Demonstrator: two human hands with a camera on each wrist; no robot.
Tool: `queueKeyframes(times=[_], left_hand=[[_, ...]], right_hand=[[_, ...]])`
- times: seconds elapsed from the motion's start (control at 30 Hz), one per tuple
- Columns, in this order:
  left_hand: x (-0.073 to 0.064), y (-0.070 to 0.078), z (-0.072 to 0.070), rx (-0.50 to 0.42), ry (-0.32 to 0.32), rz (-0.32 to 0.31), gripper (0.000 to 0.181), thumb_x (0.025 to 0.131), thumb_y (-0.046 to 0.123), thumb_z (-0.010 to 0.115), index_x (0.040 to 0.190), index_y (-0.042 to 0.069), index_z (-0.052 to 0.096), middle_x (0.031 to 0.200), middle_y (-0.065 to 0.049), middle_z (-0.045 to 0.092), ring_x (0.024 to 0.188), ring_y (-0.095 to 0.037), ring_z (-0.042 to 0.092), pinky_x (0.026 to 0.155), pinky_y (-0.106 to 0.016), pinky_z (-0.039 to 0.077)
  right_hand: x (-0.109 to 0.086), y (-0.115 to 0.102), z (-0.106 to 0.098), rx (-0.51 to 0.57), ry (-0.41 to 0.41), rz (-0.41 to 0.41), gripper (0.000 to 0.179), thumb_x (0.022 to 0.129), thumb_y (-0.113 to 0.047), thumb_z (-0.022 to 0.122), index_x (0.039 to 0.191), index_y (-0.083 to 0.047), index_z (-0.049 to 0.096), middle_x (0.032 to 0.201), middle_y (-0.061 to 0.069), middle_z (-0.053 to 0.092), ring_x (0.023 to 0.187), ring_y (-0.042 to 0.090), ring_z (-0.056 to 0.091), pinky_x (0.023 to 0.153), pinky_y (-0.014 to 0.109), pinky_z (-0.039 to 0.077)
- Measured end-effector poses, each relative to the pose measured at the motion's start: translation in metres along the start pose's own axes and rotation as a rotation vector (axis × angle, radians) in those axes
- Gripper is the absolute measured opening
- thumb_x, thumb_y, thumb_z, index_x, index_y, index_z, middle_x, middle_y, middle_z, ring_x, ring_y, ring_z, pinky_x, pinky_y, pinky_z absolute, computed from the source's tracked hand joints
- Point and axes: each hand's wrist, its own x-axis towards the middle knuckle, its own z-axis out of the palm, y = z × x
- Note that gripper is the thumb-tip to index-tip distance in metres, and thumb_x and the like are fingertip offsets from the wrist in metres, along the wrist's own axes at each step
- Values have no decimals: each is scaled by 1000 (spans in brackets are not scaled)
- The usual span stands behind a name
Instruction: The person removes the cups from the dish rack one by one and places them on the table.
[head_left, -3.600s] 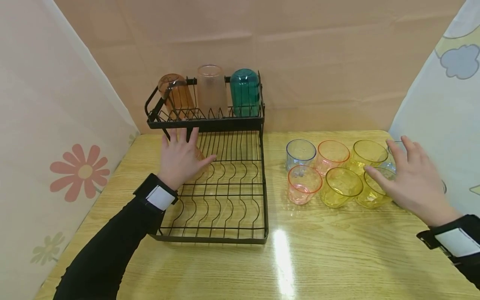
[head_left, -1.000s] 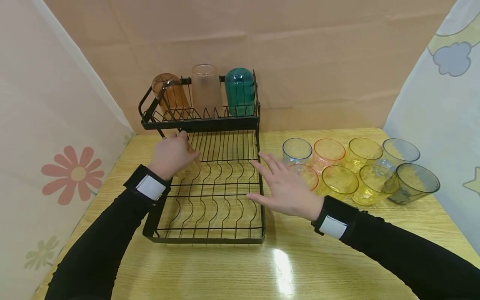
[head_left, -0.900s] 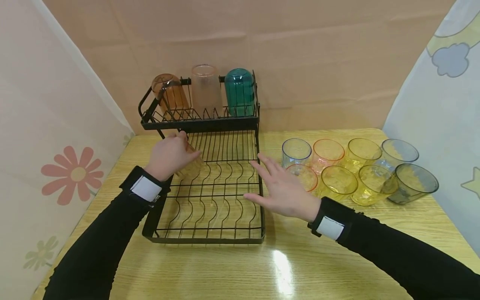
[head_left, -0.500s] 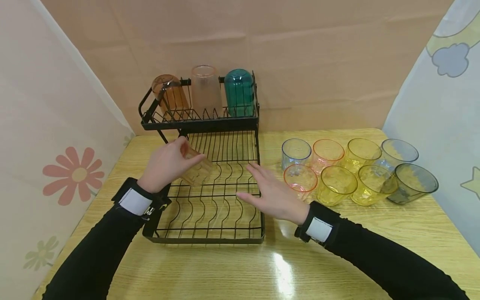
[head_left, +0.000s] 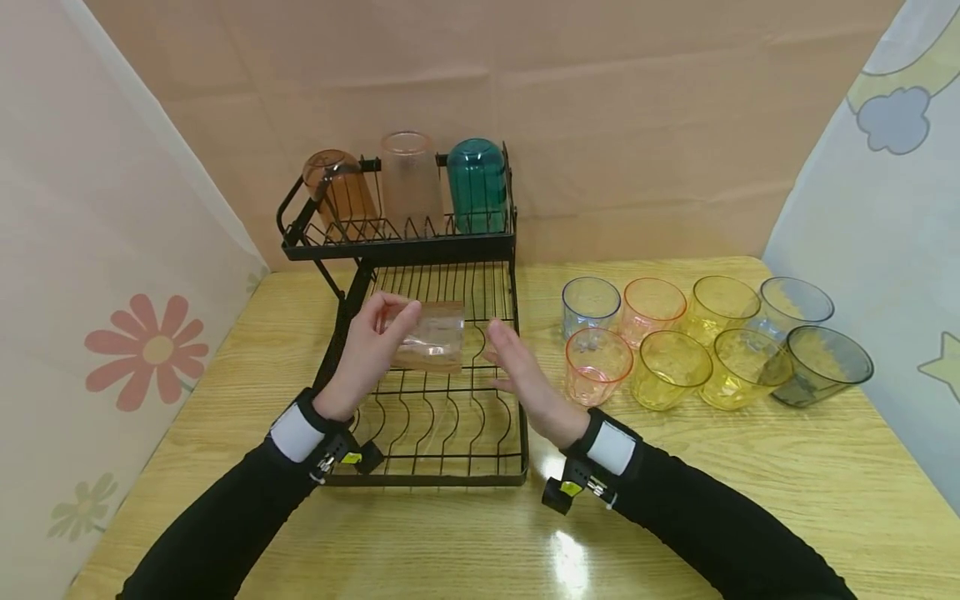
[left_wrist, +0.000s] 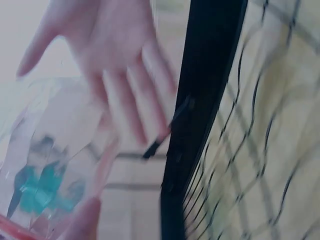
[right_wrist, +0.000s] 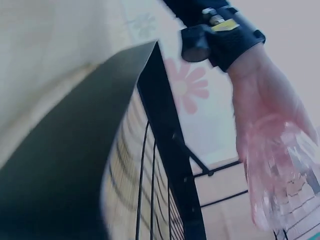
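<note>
My left hand [head_left: 372,346] grips a clear pinkish drinking glass [head_left: 433,337], which lies sideways in the air over the lower tier of the black dish rack [head_left: 427,481]. In the left wrist view the red rim of the glass [left_wrist: 47,155] is by the left thumb. My right hand [head_left: 528,375] is just right of the glass, fingers straight and holding nothing; a narrow gap separates them. The left wrist view shows that right hand [left_wrist: 117,55] with its fingers extended. In the right wrist view the left hand [right_wrist: 267,95] is behind the glass.
On the upper tier an amber glass [head_left: 341,187], a tall pale pink glass [head_left: 411,183] and a teal glass [head_left: 478,187] stand upside down. Right of the rack, several tumblers stand upright in two rows, among them a red-rimmed glass [head_left: 597,367] and a grey glass [head_left: 825,367].
The left hand took hold of the glass in the lower rack, lifted it and turned it sideways toward the right. From above the tumblers, the right hand came left to beside the rack.
</note>
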Motion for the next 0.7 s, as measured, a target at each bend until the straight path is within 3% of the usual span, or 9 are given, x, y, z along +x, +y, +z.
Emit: queueKeyframes(times=[0.17, 0.33, 0.47, 0.57, 0.7], left_hand=[[-8, 0, 23, -169, 92, -9, 32, 92, 32, 51, 106, 4, 48, 106, -9, 48, 104, -19, 43, 89, -36, 32], [-14, 3, 39, -241, 148, 20, 28, 92, 28, 51, 107, 5, 46, 110, -10, 46, 101, -21, 44, 87, -36, 35], [-19, 11, 47, -259, 124, 45, 28, 92, 21, 51, 110, 1, 43, 116, -14, 42, 105, -23, 44, 88, -39, 36], [-23, 21, 50, -251, 108, 54, 31, 92, 19, 52, 112, -2, 40, 114, -15, 42, 102, -26, 46, 85, -39, 40], [-28, 30, 53, -250, 109, 35, 33, 92, 18, 52, 114, -2, 37, 110, -15, 44, 95, -28, 51, 75, -37, 47]], right_hand=[[-2, -4, 12, 146, 58, 33, 83, 88, -67, 27, 146, -13, 0, 148, 17, 10, 129, 34, 26, 95, 51, 31], [0, -8, 19, 190, 141, 61, 82, 85, -71, 24, 146, -21, 0, 150, 11, 9, 131, 32, 22, 93, 50, 33], [3, -11, 23, 230, 189, 83, 81, 84, -72, 26, 144, -20, 15, 144, 9, 23, 126, 29, 31, 90, 50, 35], [7, -13, 25, 254, 212, 107, 78, 81, -74, 30, 136, -18, 34, 130, 11, 42, 113, 27, 45, 86, 48, 38], [11, -14, 28, 262, 255, 138, 77, 79, -75, 35, 126, -16, 44, 118, 11, 49, 99, 27, 53, 80, 43, 43]])
